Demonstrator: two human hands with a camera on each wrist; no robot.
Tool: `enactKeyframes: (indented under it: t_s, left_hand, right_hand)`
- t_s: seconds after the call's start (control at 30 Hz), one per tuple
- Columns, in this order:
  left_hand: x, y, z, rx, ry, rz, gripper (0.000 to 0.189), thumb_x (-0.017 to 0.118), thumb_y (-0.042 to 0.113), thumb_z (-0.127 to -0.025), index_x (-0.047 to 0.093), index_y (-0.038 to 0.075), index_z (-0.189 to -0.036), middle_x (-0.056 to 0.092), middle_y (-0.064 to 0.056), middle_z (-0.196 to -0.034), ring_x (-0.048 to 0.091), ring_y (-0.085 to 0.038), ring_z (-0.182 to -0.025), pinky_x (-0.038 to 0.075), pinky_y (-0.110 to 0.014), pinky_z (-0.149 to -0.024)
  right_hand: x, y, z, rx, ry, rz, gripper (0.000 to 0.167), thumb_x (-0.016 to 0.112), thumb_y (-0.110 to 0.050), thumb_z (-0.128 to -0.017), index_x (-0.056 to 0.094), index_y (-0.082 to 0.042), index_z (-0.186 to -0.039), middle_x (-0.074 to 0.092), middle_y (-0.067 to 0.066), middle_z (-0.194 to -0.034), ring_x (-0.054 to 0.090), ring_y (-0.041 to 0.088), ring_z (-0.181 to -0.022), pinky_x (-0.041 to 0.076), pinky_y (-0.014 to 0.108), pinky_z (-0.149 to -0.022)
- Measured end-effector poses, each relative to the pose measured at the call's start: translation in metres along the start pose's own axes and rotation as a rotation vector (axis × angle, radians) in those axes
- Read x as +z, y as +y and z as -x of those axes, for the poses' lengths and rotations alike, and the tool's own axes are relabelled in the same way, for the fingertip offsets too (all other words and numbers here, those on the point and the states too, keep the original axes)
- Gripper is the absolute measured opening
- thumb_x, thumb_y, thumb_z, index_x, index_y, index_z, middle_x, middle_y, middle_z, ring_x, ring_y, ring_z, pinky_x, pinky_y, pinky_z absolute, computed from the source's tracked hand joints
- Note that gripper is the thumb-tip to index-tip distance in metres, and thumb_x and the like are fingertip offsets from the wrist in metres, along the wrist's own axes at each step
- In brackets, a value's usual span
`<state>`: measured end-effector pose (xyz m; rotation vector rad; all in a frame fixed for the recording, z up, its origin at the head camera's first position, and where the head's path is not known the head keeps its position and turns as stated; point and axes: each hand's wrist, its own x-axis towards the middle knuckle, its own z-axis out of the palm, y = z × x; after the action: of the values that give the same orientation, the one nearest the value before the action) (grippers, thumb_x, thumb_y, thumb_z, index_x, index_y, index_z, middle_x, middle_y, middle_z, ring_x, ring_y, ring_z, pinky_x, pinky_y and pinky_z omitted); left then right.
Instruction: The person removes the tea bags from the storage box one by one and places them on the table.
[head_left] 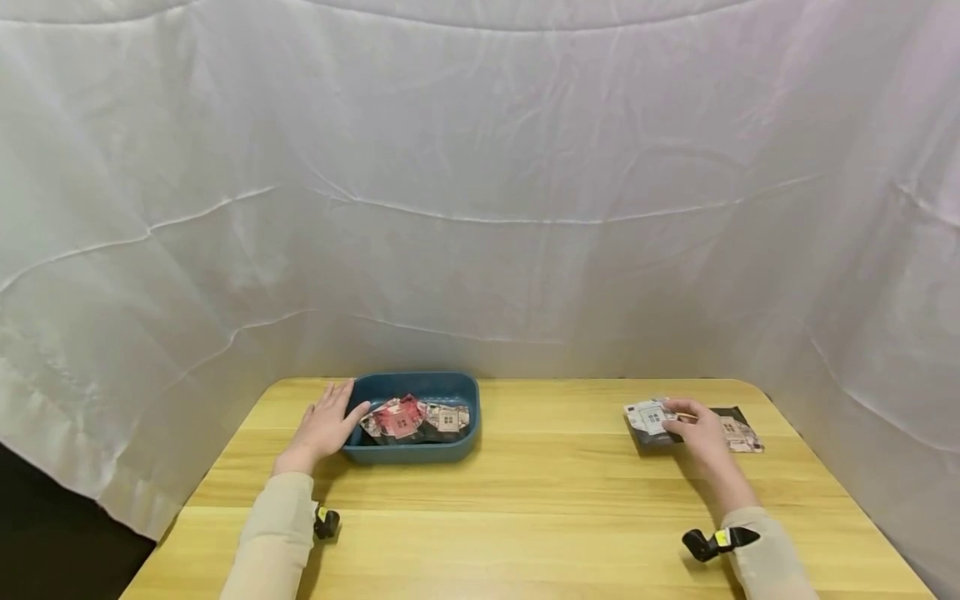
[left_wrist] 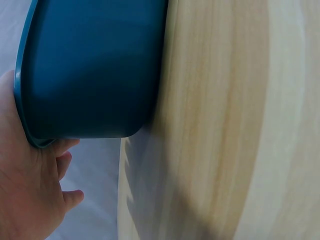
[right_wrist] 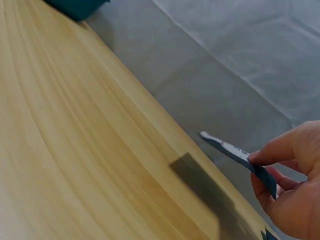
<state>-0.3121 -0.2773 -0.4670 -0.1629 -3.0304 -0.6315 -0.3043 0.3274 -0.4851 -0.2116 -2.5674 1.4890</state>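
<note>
Toward the table's back left stands a blue plastic bin (head_left: 420,452) with several printed packets (head_left: 400,417) lying in it, red and beige on top with dark parts. My left hand (head_left: 318,429) rests against the bin's left end, fingers spread fairly straight along the outside and thumb reaching over the rim. On the right, my right hand (head_left: 697,429) pinches a small flat packet (head_left: 647,419), white-printed with a dark lower part, between thumb and fingers. In the right wrist view this packet (right_wrist: 232,151) is seen edge-on above the table, its shadow below.
Another printed packet (head_left: 738,429), beige and dark, lies on the table just right of my right hand, partly covered by it. The light wooden table (head_left: 525,500) ends at a pale curtain (head_left: 525,275) behind and at both sides. Each sleeve carries a small black device (head_left: 701,546).
</note>
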Motion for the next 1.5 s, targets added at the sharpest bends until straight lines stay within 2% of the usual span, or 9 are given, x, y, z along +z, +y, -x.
enactKeyframes:
  t_s: [0.1,0.17,0.27,0.33,0.63,0.9,1.17,1.3,1.5]
  left_hand:
    - [0.000,0.000,0.000,-0.003,-0.003,0.006,0.079,0.026,0.061,-0.101,0.009,0.008,-0.158,0.016,-0.022,-0.162,0.004,-0.043,-0.151,0.007,-0.071,-0.115]
    - [0.000,0.000,0.000,-0.006,-0.005,0.009,0.078,0.027,0.059,-0.102,0.008,0.008,-0.158,0.015,-0.022,-0.162,0.003,-0.043,-0.151,0.007,-0.070,-0.115]
    - [0.000,0.000,0.000,-0.009,-0.004,0.016,0.078,0.028,0.059,-0.102,0.009,0.008,-0.158,0.015,-0.022,-0.162,0.003,-0.043,-0.151,0.007,-0.070,-0.115]
    - [-0.001,0.000,0.001,-0.006,-0.005,0.010,0.080,0.027,0.061,-0.101,0.009,0.007,-0.158,0.015,-0.023,-0.162,0.003,-0.043,-0.150,0.007,-0.071,-0.114]
    - [-0.001,0.000,0.000,-0.003,-0.005,0.002,0.080,0.026,0.061,-0.101,0.011,0.007,-0.158,0.016,-0.023,-0.161,0.004,-0.044,-0.150,0.008,-0.071,-0.114]
    - [-0.001,0.000,-0.002,-0.004,-0.007,0.009,0.077,0.029,0.056,-0.102,0.011,0.007,-0.158,0.017,-0.023,-0.161,0.004,-0.044,-0.150,0.008,-0.071,-0.114]
    - [0.000,-0.001,-0.003,-0.006,-0.002,0.008,0.076,0.030,0.056,-0.102,0.013,0.006,-0.157,0.018,-0.023,-0.161,0.005,-0.044,-0.150,0.009,-0.071,-0.114]
    - [0.001,-0.001,-0.003,0.000,-0.002,0.004,0.078,0.027,0.058,-0.102,0.012,0.006,-0.157,0.018,-0.023,-0.161,0.005,-0.044,-0.150,0.009,-0.071,-0.114]
    - [0.001,-0.001,-0.003,0.001,0.004,-0.003,0.081,0.024,0.063,-0.100,0.010,0.007,-0.158,0.018,-0.023,-0.161,0.005,-0.044,-0.150,0.009,-0.071,-0.114]
  right_hand:
    - [-0.005,0.007,-0.002,0.008,-0.010,0.025,0.039,0.058,-0.005,-0.093,0.052,0.006,-0.130,0.049,0.026,-0.137,0.049,0.034,-0.120,0.045,0.019,-0.082]
    - [-0.007,0.011,-0.003,0.016,-0.007,0.027,0.039,0.057,-0.004,-0.094,0.051,0.007,-0.131,0.047,0.028,-0.139,0.046,0.040,-0.124,0.047,0.031,-0.090]
    - [-0.010,0.015,-0.003,0.017,-0.012,0.034,0.039,0.055,-0.003,-0.095,0.049,0.008,-0.132,0.043,0.031,-0.141,0.039,0.048,-0.129,0.044,0.051,-0.099]
    - [-0.011,0.018,-0.004,0.011,-0.004,0.048,0.039,0.055,-0.002,-0.095,0.049,0.009,-0.132,0.043,0.033,-0.140,0.038,0.050,-0.129,0.041,0.057,-0.101]
    - [-0.012,0.025,-0.009,-0.077,0.010,0.262,0.038,0.057,0.002,-0.089,0.054,0.010,-0.126,0.049,0.038,-0.132,0.048,0.052,-0.117,0.042,0.061,-0.095]
    - [-0.007,0.025,-0.011,-0.162,0.028,0.407,0.038,0.061,0.000,-0.085,0.057,0.013,-0.120,0.054,0.039,-0.123,0.048,0.056,-0.114,0.041,0.064,-0.093]
    - [-0.006,0.023,-0.010,-0.153,0.028,0.438,0.040,0.061,-0.001,-0.085,0.056,0.013,-0.122,0.053,0.041,-0.121,0.051,0.055,-0.109,0.045,0.062,-0.085]
    - [-0.007,0.016,-0.008,-0.158,0.030,0.431,0.041,0.060,-0.002,-0.087,0.054,0.011,-0.125,0.049,0.041,-0.127,0.045,0.056,-0.115,0.041,0.065,-0.091]
    - [-0.002,-0.008,0.002,-0.200,0.026,0.397,0.043,0.060,-0.008,-0.090,0.053,0.008,-0.130,0.046,0.039,-0.131,0.041,0.056,-0.120,0.037,0.068,-0.096]
